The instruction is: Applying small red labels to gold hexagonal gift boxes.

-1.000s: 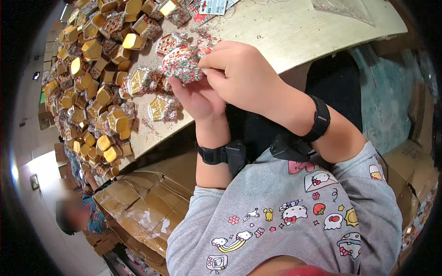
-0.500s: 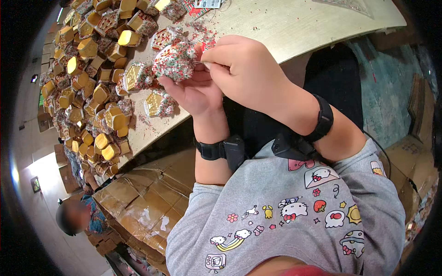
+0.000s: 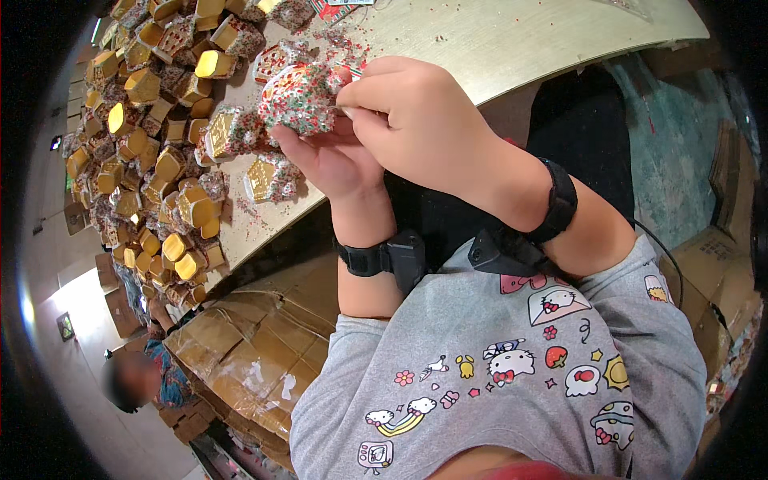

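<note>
In my left hand (image 3: 340, 160) rests a small house-shaped ornament (image 3: 296, 100), coated in red, green and white beads. My left fingers and thumb cradle it from below. My right hand (image 3: 408, 108) is at the ornament's right side, thumb and forefinger pinched together. Something thin shows at their tips, too fine to make out. Two similar ornaments with gold faces lie near my left thumb: one gold-faced ornament (image 3: 224, 134) to the left, another gold-faced ornament (image 3: 264, 178) just below. Behind the held piece is a red-and-white ornament (image 3: 276, 60).
A large heap of gold-and-beaded ornaments (image 3: 144, 144) covers the table's left side. Loose beads (image 3: 332, 36) are scattered on the pale tabletop (image 3: 512, 48). Cardboard (image 3: 248, 344) lies below the table edge at left. Another person (image 3: 152, 380) is in the far left background.
Both hands and the held ornament have shifted slightly left, and the ornament appears turned a little. My right fingertips remain pinched beside it.
</note>
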Tool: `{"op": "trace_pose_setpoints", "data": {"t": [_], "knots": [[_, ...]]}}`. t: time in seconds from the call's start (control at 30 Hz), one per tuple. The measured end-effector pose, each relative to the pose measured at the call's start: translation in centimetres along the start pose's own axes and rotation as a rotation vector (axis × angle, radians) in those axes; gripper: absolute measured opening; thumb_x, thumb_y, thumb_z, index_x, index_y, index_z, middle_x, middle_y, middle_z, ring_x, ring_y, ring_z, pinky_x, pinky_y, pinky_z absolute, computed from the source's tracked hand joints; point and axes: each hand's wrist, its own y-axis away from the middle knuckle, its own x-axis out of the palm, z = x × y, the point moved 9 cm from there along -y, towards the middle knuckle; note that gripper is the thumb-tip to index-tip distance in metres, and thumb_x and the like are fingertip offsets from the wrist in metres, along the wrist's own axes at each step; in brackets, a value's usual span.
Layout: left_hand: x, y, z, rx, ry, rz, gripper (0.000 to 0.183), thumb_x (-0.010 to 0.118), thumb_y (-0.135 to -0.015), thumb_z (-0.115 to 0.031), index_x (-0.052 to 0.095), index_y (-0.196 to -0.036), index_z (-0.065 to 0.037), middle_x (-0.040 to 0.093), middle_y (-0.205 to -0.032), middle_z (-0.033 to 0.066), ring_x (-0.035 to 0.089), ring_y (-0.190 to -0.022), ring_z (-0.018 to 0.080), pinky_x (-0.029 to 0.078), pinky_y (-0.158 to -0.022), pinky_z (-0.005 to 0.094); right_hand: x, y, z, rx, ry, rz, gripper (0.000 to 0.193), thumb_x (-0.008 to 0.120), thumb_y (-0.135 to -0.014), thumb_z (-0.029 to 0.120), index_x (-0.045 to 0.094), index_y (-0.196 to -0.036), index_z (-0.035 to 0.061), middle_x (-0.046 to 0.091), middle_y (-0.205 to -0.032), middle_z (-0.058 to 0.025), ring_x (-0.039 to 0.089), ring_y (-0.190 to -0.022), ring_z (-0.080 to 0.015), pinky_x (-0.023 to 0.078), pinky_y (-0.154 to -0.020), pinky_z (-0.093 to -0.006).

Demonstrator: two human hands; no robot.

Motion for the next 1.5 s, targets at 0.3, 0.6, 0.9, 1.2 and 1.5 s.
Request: {"op": "trace_pose_setpoints", "data": {"t": [0.3, 0.6, 0.9, 1.2, 1.5], "knots": [[0.2, -0.2, 0.0, -0.014, 0.058, 0.069, 0.056, 0.04, -0.087, -0.053, 0.047, -0.12, -0.008, 0.058, -0.108, 0.014, 0.057, -0.098, 0.0279, 0.045, -0.088, 0.0393, -0.2, 0.0, -0.1, -0.005, -0.02, -0.009, 0.009, 0.056, -0.07, 0.001, 0.062, -0.076, 0.0016, 0.056, -0.067, -0.0117, 0.056, -0.063, -0.0275, 0.045, -0.055, -0.0329], [-0.7, -0.2, 0.3, -0.04, 0.059, -0.017, 0.057, 0.042, -0.086, -0.054, 0.046, -0.121, -0.009, 0.058, -0.11, 0.0138, 0.057, -0.099, 0.0279, 0.044, -0.089, 0.0395, -0.2, 0.2, -0.5, 0.019, -0.058, -0.019, 0.009, 0.056, -0.07, 0.0, 0.062, -0.077, 0.001, 0.056, -0.067, -0.0112, 0.056, -0.062, -0.0262, 0.045, -0.055, -0.0317], [0.1, -0.1, 0.2, -0.006, 0.037, 0.014, 0.058, 0.041, -0.086, -0.055, 0.046, -0.121, -0.009, 0.058, -0.11, 0.0118, 0.056, -0.1, 0.0278, 0.044, -0.089, 0.0389, -0.9, -0.2, -0.8, 0.019, -0.062, -0.033, 0.011, 0.056, -0.07, -0.001, 0.063, -0.078, 0.0011, 0.057, -0.067, -0.0112, 0.056, -0.061, -0.0251, 0.045, -0.054, -0.0312], [0.3, -0.1, 0.1, 0.03, -0.034, 0.003, 0.055, 0.04, -0.087, -0.052, 0.046, -0.121, -0.009, 0.056, -0.113, 0.0101, 0.056, -0.101, 0.0258, 0.044, -0.088, 0.0388, -0.5, -0.1, -0.6, 0.005, -0.074, -0.007, 0.01, 0.056, -0.07, -0.001, 0.062, -0.077, 0.0009, 0.055, -0.065, -0.0111, 0.055, -0.061, -0.025, 0.044, -0.054, -0.0315], [-0.8, -0.2, 0.3, -0.003, -0.008, -0.03, 0.055, 0.042, -0.087, -0.051, 0.046, -0.121, -0.009, 0.056, -0.113, 0.0098, 0.055, -0.101, 0.026, 0.043, -0.089, 0.0393, -0.6, 0.0, -0.6, -0.002, -0.089, -0.015, 0.009, 0.057, -0.07, -0.001, 0.062, -0.077, 0.0006, 0.055, -0.066, -0.0108, 0.055, -0.061, -0.0251, 0.044, -0.054, -0.031]]}}
